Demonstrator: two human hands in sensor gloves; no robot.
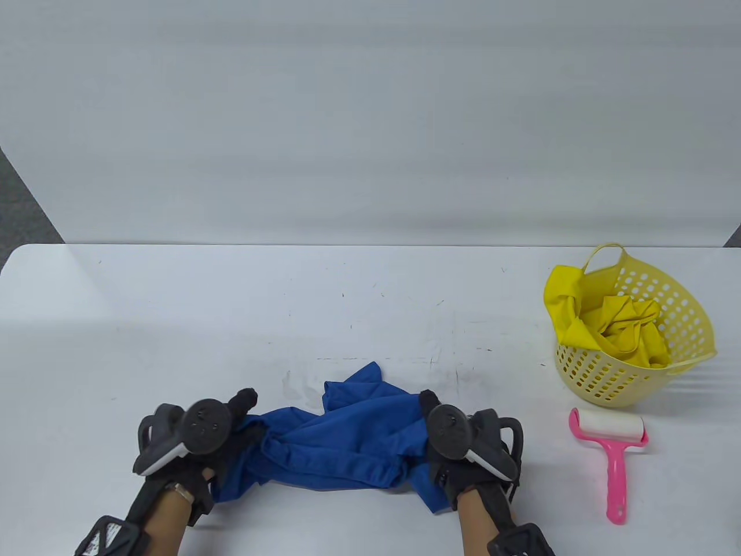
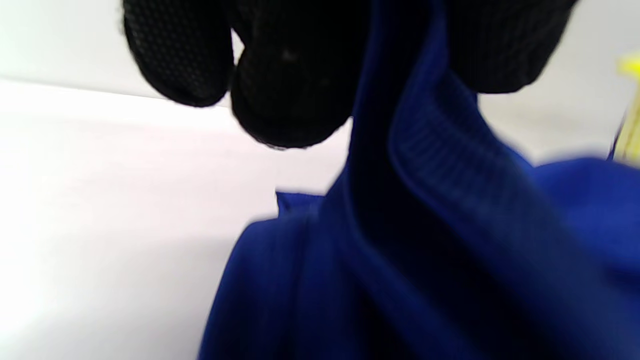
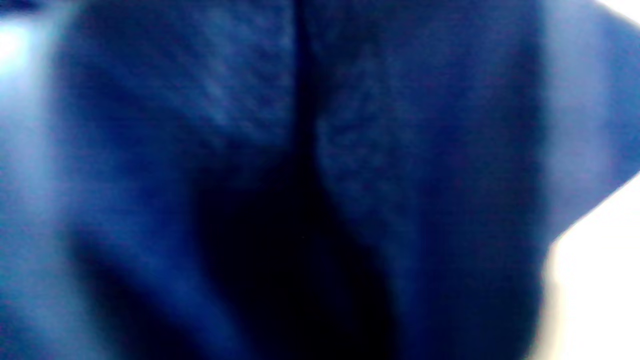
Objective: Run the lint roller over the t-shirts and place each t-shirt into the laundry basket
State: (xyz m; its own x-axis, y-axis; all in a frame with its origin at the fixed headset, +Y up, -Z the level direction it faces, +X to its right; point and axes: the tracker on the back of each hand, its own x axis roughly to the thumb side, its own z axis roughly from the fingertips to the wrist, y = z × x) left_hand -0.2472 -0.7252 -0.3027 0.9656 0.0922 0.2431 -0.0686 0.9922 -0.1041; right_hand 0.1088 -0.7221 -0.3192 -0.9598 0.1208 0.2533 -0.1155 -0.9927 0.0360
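A crumpled blue t-shirt (image 1: 341,434) lies at the near edge of the white counter (image 1: 289,301), stretched between both hands. The left hand (image 1: 197,440) pinches a ribbed edge of the cloth; the right hand (image 1: 463,446) holds the opposite end, its grip hidden by fabric. At right, a yellow laundry basket (image 1: 689,324) contains a yellow t-shirt (image 1: 625,330); the pink lint roller (image 1: 611,457) lies just in front of it.
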